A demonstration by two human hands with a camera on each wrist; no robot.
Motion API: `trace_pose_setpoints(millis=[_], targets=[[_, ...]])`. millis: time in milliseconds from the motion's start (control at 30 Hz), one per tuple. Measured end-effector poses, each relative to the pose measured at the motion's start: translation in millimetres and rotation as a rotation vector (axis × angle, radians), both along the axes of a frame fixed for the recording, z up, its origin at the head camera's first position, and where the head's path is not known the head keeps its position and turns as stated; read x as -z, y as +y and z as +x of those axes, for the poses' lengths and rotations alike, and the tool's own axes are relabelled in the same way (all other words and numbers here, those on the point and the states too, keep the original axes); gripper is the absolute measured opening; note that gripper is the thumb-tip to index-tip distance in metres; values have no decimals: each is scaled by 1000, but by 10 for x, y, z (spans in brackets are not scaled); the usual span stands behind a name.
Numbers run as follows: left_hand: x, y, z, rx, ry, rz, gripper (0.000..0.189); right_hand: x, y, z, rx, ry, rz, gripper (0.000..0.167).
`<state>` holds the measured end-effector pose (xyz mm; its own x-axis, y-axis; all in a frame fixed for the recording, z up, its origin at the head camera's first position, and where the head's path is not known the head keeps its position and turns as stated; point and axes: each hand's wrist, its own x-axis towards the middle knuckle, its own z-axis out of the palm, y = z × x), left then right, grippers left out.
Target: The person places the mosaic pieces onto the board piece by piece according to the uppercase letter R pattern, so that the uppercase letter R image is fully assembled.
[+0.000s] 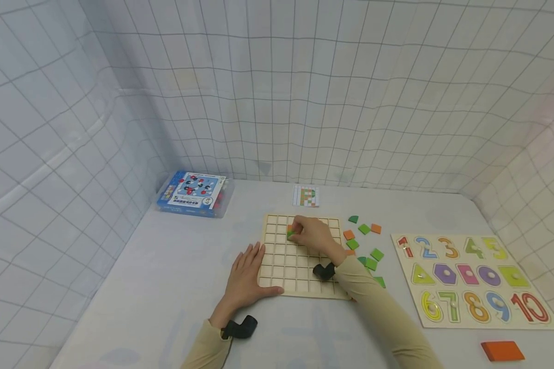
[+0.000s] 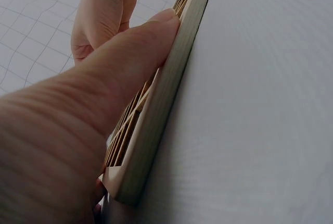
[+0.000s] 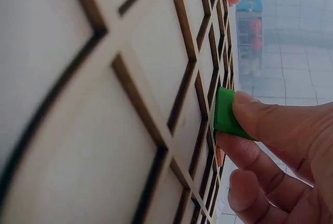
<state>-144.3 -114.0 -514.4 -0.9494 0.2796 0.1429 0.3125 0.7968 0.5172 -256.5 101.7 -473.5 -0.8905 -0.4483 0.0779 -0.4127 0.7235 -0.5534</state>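
Note:
A square wooden grid board (image 1: 277, 271) lies on the table before the person. The right hand (image 1: 313, 234) pinches a green tile (image 3: 228, 110) between thumb and fingers, its edge at a cell in the board's upper part. Just beyond it, an orange tile (image 1: 290, 227) shows beside the fingers, partly hidden. The left hand (image 1: 246, 279) rests along the board's left side with fingers spread. Its thumb (image 2: 161, 23) presses on the near rim of the board.
Several loose green and orange tiles (image 1: 371, 264) lie right of the board. Behind it is a small pattern card (image 1: 306, 196). A boxed molecule set (image 1: 196, 193) stands back left. A number puzzle board (image 1: 475, 279) and an orange block (image 1: 503, 351) lie at right.

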Motion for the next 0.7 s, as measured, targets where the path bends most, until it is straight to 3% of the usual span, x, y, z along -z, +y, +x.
trace_pose_setpoints(millis=[400,700], targets=[[2,-3,-2,-1,5,-3,111,-33,14,-11,-16,-45,-19,17],[9,-2,-5,-5,-3,-11,112,-16,4,-12,-10,-14,29,13]])
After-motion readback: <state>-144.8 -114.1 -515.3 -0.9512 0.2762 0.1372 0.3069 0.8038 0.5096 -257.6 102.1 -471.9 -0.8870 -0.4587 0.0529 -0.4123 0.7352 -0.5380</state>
